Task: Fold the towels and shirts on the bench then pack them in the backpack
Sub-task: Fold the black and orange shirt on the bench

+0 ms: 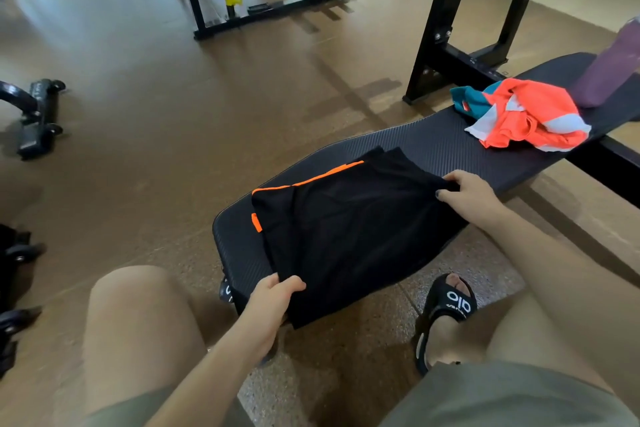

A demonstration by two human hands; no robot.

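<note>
So the black shirt with the orange trim (349, 229) is lying across the near end of the black padded workout bench (433, 146), partly folded, with one side already doubled over and its near edge hanging off the pad. The left hand (273, 298) has its fingers curled round the near corner at about 7 o'clock, and the right hand (464, 194) pinches the far corner at about 2 o'clock — looks like the next fold is being set up, though that's just my read.

Further along the bench at 2 o'clock sits a crumpled heap: an orange and white top (530, 114) with a teal cloth (467, 99) peeking out under it, both clearly unfolded. Beyond that is a purple thing (613, 69), maybe a rolled towel or a bottle — too blurry to call.

No obvious backpack in view; the dark stuff at the left edge could be anything. So the task looks early: one shirt mid-fold, the rest untouched, nothing packed.
</note>
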